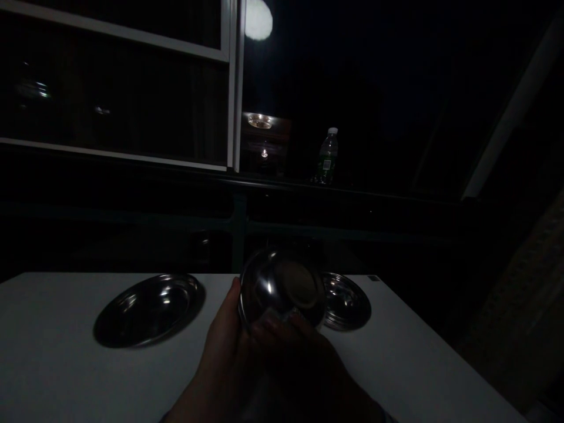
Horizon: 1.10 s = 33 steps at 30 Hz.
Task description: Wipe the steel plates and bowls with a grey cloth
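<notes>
A shiny metal bowl (282, 282) is held up over the table, tilted so that its rounded outside and base ring face me. My left hand (222, 335) grips it by the left rim, thumb along the edge. Against the lower outside of the bowl, my right hand (299, 352) presses its fingertips. Under those fingers shows a bit of pale, thin cloth (271, 317), dim and mostly covered by the hand. Deep shadow hides most of the right palm.
On the white table (66, 388), an oval-looking metal dish (150, 311) lies to the left and another round metal dish (346, 302) to the right, partly behind the bowl. Beyond the table, a plastic bottle (328, 157) stands by a dark window (233, 88).
</notes>
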### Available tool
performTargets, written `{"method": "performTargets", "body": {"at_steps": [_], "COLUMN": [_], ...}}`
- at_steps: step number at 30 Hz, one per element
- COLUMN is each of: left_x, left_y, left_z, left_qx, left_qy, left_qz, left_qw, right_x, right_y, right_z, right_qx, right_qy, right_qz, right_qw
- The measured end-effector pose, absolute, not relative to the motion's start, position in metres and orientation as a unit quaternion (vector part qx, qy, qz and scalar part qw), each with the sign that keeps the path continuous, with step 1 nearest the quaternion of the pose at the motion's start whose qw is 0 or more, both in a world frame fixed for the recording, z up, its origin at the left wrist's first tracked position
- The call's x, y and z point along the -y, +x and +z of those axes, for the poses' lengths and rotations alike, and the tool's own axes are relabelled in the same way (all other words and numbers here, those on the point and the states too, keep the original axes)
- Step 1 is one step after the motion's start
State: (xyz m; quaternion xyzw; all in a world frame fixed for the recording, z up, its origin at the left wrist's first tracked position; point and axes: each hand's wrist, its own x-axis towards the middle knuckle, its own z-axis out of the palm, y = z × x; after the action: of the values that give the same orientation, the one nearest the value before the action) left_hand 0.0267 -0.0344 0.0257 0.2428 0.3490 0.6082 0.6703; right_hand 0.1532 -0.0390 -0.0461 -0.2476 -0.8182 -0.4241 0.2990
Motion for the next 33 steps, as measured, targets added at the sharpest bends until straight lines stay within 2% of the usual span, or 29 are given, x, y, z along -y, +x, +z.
{"method": "performTargets", "body": {"at_steps": [4,7,11,14,17,22,29,33], "left_x": [0.038,0.036,0.033,0.035,0.037,0.037,0.036,0.034], "left_y": [0.036,0.037,0.036,0.036,0.035,0.031,0.028,0.028], "left_z": [0.017,0.005,-0.003,-0.002,0.000,0.009,0.015,0.012], "left_qx": [-0.355,-0.376,-0.408,-0.428,-0.418,-0.408,-0.420,-0.424], "left_qy": [0.204,0.218,0.298,0.313,0.307,0.249,0.253,0.257], "left_qz": [0.572,0.564,0.546,0.545,0.555,0.577,0.560,0.561], "left_qw": [0.711,0.702,0.668,0.650,0.651,0.662,0.668,0.663], "right_x": [0.034,0.032,0.036,0.040,0.045,0.052,0.052,0.048], "right_y": [0.157,0.161,0.166,0.169,0.174,0.195,0.212,0.200], "right_z": [-0.039,-0.033,-0.023,-0.017,-0.012,0.000,0.008,0.006], "right_qx": [0.820,0.818,0.797,0.793,0.809,0.770,0.711,0.748], "right_qy": [-0.245,-0.246,-0.317,-0.329,-0.298,-0.330,-0.417,-0.423], "right_qz": [-0.405,-0.377,-0.323,-0.322,-0.325,-0.316,-0.429,-0.390], "right_qw": [0.320,0.358,0.399,0.399,0.389,0.446,0.369,0.330]}}
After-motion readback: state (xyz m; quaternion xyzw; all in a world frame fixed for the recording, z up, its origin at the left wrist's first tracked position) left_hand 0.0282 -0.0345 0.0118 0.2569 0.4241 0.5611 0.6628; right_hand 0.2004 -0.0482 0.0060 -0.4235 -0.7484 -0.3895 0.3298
